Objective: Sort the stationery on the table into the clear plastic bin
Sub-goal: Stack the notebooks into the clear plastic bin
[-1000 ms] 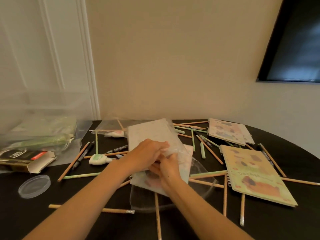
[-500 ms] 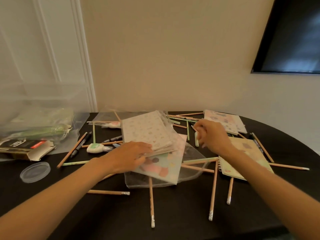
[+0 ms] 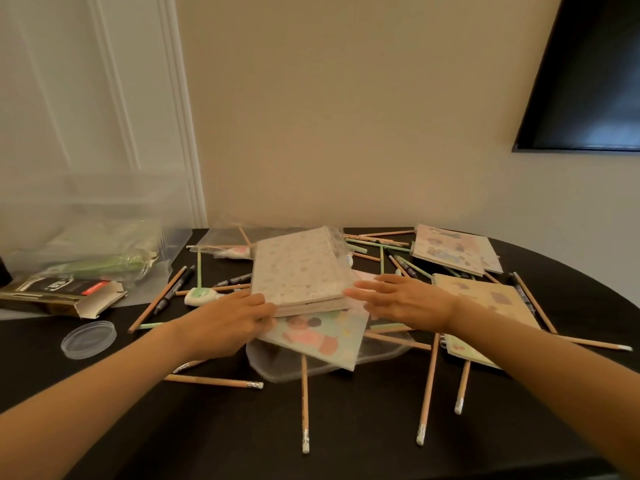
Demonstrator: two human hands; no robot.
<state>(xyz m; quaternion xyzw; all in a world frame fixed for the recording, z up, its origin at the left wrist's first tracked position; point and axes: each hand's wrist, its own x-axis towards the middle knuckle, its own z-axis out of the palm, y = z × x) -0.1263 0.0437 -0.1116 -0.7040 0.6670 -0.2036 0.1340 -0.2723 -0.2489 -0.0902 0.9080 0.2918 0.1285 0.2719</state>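
Stationery all over the black table (image 3: 346,427), mostly unsorted. Dead centre is a notebook stack (image 3: 298,268) with a pale speckled cover. It lies on a colourful cartoon-print folder (image 3: 322,336), which in turn lies over a clear zip pouch (image 3: 277,363).

Left hand (image 3: 225,323) comes in from 7 o'clock, fingers fairly straight and touching the stack's near-left corner (can't tell if the tips are tucked under or just pressed against the edge). Right hand (image 3: 405,299) is at the stack's 3 o'clock. Its fingers are straight and spread, tips right at the stack's edge, holding nothing.

The clear plastic bin (image 3: 86,216) is at 10 o'clock from the stack, by the table's left side and pretty blurry. There's green stuff in plastic low down there, but I can't tell if it's inside the bin or in front of it. A black-and-gold cardboard box (image 3: 59,294) with an open flap lies just in front of the bin, and a round clear lid (image 3: 88,339) sits at 8 o'clock.

A white-and-green correction tape (image 3: 199,295) lies near the stack at 9 o'clock, with black markers (image 3: 173,289) beside it. One spiral notebook (image 3: 453,249) is at 2 o'clock. A second spiral notebook (image 3: 491,299) is at 3 o'clock, partly under the right forearm. Wooden pencils (image 3: 304,403) fan out at 5 and 6 o'clock, erasers toward the camera, and more are scattered at 1 o'clock. A dark screen (image 3: 588,71) hangs on the wall, upper right.
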